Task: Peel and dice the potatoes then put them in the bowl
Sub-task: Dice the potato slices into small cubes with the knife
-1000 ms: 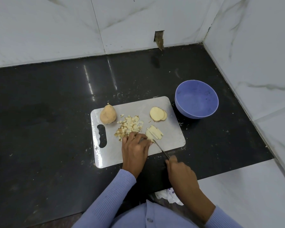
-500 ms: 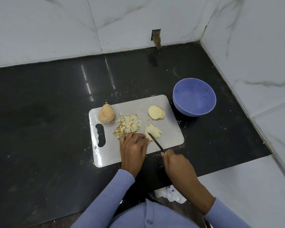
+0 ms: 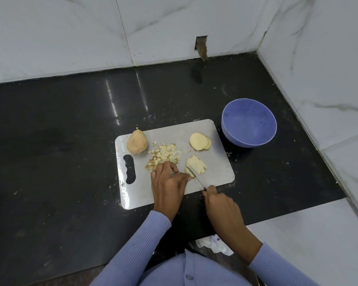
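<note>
Potato strips (image 3: 196, 166) on a grey cutting board (image 3: 217, 162), just beyond both hands. Left hand (image 3: 168, 182) curled, fingertips pinning the strips' near end; right hand (image 3: 220, 203) gripping a knife (image 3: 195, 176), blade across the strips. Diced pile (image 3: 164, 156) just left, slices (image 3: 199, 141) behind, whole potato (image 3: 136, 141) at far left. Empty purple bowl (image 3: 248, 124) right of the board. Black bench (image 3: 50, 151), white marble walls (image 3: 70, 34).

A black polished countertop (image 3: 50, 162) is seen filling most of the view, dotted with pale crumbs. White marble-veined wall tiles (image 3: 70, 34) are set along the edge from 9 to 3 o'clock. A rectangular cut-out (image 3: 201, 45) is seen in the tiles at 12 o'clock. A crumpled white printed cloth (image 3: 214, 243) is seen at 6 o'clock, just off the countertop's near edge.
</note>
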Demonstrator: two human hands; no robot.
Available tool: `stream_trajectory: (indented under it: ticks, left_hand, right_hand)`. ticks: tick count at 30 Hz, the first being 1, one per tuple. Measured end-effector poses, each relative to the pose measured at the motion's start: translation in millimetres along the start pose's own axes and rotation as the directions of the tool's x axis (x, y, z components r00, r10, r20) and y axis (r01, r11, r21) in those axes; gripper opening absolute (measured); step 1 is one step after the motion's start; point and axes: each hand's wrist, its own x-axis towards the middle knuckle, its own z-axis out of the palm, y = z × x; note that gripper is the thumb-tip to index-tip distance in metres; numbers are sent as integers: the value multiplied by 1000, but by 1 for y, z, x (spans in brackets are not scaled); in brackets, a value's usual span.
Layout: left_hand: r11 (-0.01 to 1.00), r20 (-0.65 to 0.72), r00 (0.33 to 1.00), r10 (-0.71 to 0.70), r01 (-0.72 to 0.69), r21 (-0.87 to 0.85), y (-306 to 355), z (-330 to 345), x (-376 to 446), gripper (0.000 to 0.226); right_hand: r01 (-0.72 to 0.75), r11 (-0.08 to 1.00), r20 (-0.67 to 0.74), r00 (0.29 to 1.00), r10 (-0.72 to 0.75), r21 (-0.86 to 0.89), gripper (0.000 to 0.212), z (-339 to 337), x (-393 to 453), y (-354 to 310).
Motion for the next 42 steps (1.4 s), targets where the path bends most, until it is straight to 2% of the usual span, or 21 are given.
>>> stream_trajectory:
  ticks: [6, 13, 19, 25, 32, 42]
  left_hand:
    - [1000, -8, 1000, 8, -8, -1, 0, 0, -1, 9]
    - [1000, -13, 1000, 7, -7, 0, -1, 0, -3, 8]
    - [1000, -16, 1000, -10, 10, -11, 1, 0, -5, 9]
    - [997, -12, 999, -46, 46, -54, 2, -2, -1, 12]
    - [999, 10, 999, -46, 46, -28, 1, -2, 2, 11]
    - [1000, 34, 999, 4, -5, 28, 0, -2, 2, 9]
  right_hand:
    - [-50, 998, 75, 996, 48, 24, 35, 7, -23, 12]
    - [-121, 987, 44, 992, 117, 101, 33, 5, -25, 24]
    - [-35, 984, -25, 999, 40, 172, 34, -15, -17, 12]
    - [49, 988, -26, 999, -46, 143, 33, -17, 1, 2]
    - [60, 996, 5, 998, -60, 68, 36, -15, 7, 3]
    - [-14, 999, 95, 995, 18, -41, 34, -4, -19, 27]
